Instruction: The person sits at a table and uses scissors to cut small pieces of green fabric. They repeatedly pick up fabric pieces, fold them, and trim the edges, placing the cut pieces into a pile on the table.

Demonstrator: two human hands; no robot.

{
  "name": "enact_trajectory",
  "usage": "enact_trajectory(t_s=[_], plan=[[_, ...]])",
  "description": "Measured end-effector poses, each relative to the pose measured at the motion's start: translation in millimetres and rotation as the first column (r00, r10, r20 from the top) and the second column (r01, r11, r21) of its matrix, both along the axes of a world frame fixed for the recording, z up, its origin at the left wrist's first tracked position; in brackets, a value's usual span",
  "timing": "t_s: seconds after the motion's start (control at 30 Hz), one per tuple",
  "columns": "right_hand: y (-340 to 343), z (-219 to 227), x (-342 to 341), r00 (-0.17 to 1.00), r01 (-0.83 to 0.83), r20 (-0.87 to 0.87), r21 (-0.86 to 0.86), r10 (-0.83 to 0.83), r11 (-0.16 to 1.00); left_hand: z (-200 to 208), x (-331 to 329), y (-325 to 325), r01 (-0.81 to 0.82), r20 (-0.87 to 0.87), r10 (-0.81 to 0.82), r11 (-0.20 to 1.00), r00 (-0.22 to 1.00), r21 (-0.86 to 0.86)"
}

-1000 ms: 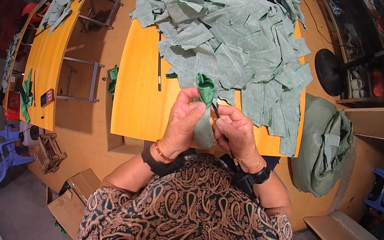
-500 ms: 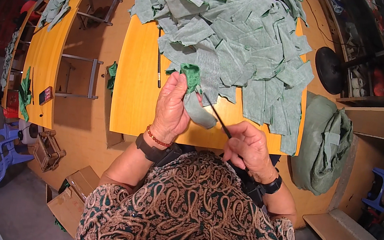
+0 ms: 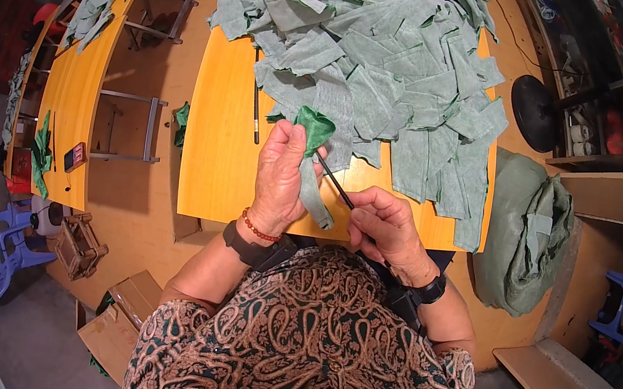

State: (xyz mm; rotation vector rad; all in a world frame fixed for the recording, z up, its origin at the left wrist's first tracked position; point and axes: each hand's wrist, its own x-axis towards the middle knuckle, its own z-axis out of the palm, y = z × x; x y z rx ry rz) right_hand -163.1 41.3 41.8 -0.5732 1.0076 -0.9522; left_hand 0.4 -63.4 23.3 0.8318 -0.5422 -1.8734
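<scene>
My left hand (image 3: 281, 167) is closed round a piece of green fabric (image 3: 315, 130). Its bright green end bulges up beyond the fingertips, while a paler grey-green strip (image 3: 314, 197) hangs below. Between thumb and fingers, my right hand (image 3: 386, 226) grips a thin black stick (image 3: 334, 180). The stick slants up to the left, and its far end meets the fabric at my left fingers; the very tip is hidden there. Just beyond my hands lies a large heap of grey-green fabric pieces (image 3: 391, 71), spread over the yellow table (image 3: 213, 166).
A second black stick (image 3: 257, 109) lies left of the heap. Another yellow table (image 3: 75, 108) stands at the left, bearing more fabric. A stuffed green sack (image 3: 510, 236) stands on the right. Blue plastic stools (image 3: 5, 249), a bamboo stool (image 3: 80, 243) and a cardboard box (image 3: 117, 322) are nearby.
My right hand has moved left and slightly up, pushing the stick toward the fabric. The bright green end looks fuller and rounder, and the pale strip hangs straighter.
</scene>
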Motion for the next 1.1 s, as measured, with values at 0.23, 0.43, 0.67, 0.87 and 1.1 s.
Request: enact_trajectory(t_s=[0.23, 0.43, 0.67, 0.87, 1.1], plan=[[-13, -2, 6, 0.999, 0.034, -0.017, 0.028, -0.034, 0.999, -18, 10, 9, 0.196, 0.023, -0.195, 0.98, 0.98, -0.024], [-33, -2, 10, 0.997, 0.05, 0.069, -0.071, -0.046, 0.996, -4, 5, 23, 0.236, 0.152, -0.227, 0.971, 0.962, -0.038], [-8, -8, 16, 0.999, -0.04, 0.034, -0.02, 0.041, 0.999, -11, 6, 11, -0.094, 0.137, 0.114, 0.985, 0.984, -0.145], [-24, -8, 2, 0.991, 0.133, 0.036, -0.123, -0.129, 0.984, -21, 6, 31, 0.192, 0.43, -0.033, 0.924, 0.902, -0.331], [-18, -10, 8, 0.99, 0.117, 0.094, -0.087, -0.109, 0.989, -11, 13, 18, 0.166, 0.088, -0.156, 0.979, 0.984, -0.121]])
